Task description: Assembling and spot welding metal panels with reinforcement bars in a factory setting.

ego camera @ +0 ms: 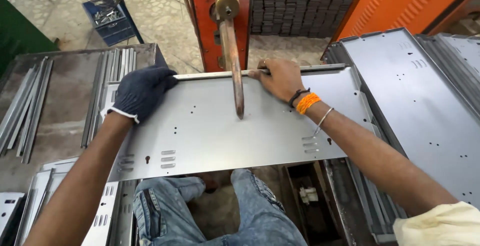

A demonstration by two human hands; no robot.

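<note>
The person held a flat grey sheet-metal panel (220,136) across the lap, its far edge under the copper electrode arm (233,61) of an orange spot-welding machine (207,21). The left hand (141,92), in a dark knitted glove, lay with fingers curled over the panel's far left corner, gripping it. The bare right hand (280,77) pressed a narrow metal strip (300,68) against the panel's far edge, fingers closed down on it just right of the electrode.

The strip sat aligned along that edge, and the electrode tip hung over the panel's middle. Whether any weld spots were already made could not be told from this view, so the joining looked early or under way.

More strips (107,83) lay on the worn workbench (60,101) at left. Matching panels (415,96) were stacked to the right. A blue crate (112,21) stood on the floor at the far left, and an orange louvred cabinet (400,3) rose at the far right. No labels could be seen.
</note>
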